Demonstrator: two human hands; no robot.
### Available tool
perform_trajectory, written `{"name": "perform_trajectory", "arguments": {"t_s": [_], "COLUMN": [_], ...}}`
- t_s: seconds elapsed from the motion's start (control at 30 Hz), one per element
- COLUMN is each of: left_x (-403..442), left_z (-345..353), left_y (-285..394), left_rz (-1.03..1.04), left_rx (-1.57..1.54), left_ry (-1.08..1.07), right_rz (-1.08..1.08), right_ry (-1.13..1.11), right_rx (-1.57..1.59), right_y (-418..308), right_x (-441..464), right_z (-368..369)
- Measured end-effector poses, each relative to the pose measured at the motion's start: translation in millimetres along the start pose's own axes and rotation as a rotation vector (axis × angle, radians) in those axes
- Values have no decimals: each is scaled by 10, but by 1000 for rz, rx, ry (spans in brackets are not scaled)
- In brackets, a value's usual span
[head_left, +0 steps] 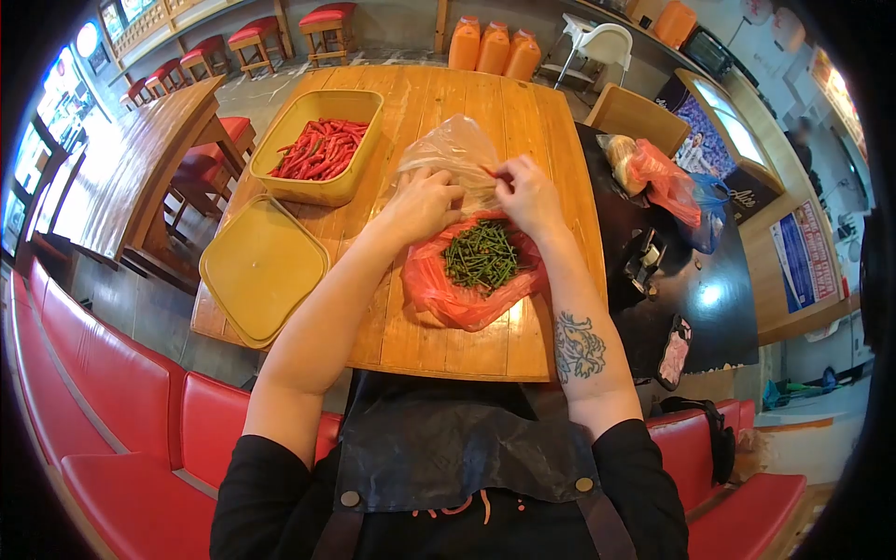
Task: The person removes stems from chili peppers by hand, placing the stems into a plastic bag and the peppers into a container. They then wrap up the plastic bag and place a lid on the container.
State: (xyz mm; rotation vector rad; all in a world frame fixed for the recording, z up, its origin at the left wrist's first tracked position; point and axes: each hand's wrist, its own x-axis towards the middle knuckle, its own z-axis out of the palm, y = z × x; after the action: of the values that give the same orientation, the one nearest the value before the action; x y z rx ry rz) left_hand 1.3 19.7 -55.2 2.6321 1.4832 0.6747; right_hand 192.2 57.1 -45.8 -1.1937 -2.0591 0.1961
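Note:
My right hand (530,198) pinches a small red chili pepper (488,172) over a clear plastic bag (453,142) lying on the wooden table. On the near left part of that bag, my left hand (425,205) has its fingers curled against the film; exactly what its fingertips grip is partly hidden. Just below both hands, an open red plastic bag (439,301) holds a heap of green chili stems (481,256). To the left stands a yellow plastic tub (341,192) with many red chili peppers (322,149) in it. Its yellow lid (264,271) lies flat nearer to me.
The wooden table (411,350) meets a dark table (719,322) on the right, bearing filled plastic bags (667,182), a small dark object (644,261) and a phone (674,351). Orange jugs (493,49) stand beyond the far edge. Red bench seats (219,425) flank me.

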Motion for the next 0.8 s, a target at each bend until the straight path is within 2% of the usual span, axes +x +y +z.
{"name": "perform_trajectory", "arguments": {"t_s": [0.03, 0.1, 0.13, 0.17, 0.2, 0.27, 0.33, 0.37, 0.43, 0.53, 0.6, 0.67, 0.73, 0.77, 0.8], "left_x": [-4, -5, -9, -15, -21, -19, 10, 22, 40, 33, 46, 30, 17, 23, 35], "left_z": [-14, -49, -63, -66, -69, -60, -157, -207, -328, -346, -337, -318, -327, -321, -308], "left_y": [10, 0, -7, -20, -33, -43, 50, 95, 215, 271, 215, 184, 253, 261, 262], "left_rz": [-20, -46, -72, -72, -49, -25, -3, -2, -25, -10, 28, 67, -85, -90, -138], "left_rx": [12, -9, -31, -31, -112, -193, -325, -323, -266, -339, -276, -210, -466, -464, -708], "left_ry": [-2, -42, -82, -82, -16, 50, 342, 341, 472, 390, 430, 468, 353, 355, 373], "right_rz": [0, 143, 143, 244, 343, 366, 415, 415, 405, 303, 287, 189, 192, 196, 196], "right_ry": [1, 131, 131, 165, 198, 190, 167, 169, 6, -106, -143, -140, -102, -58, -62], "right_rx": [-1, 317, 317, 667, 1018, 1076, 1230, 1232, 1222, 1231, 1207, 1001, 1023, 1041, 1042], "right_y": [23, 45, 44, 46, 51, 55, -7, -39, -171, -285, -323, -325, -423, -466, -491], "right_x": [23, 66, 70, 79, 88, 90, 85, 78, 58, 37, 19, 22, 19, 14, 9], "right_z": [-13, -44, -66, -94, -121, -158, -194, -205, -219, -155, -165, -160, -168, -164, -144]}}
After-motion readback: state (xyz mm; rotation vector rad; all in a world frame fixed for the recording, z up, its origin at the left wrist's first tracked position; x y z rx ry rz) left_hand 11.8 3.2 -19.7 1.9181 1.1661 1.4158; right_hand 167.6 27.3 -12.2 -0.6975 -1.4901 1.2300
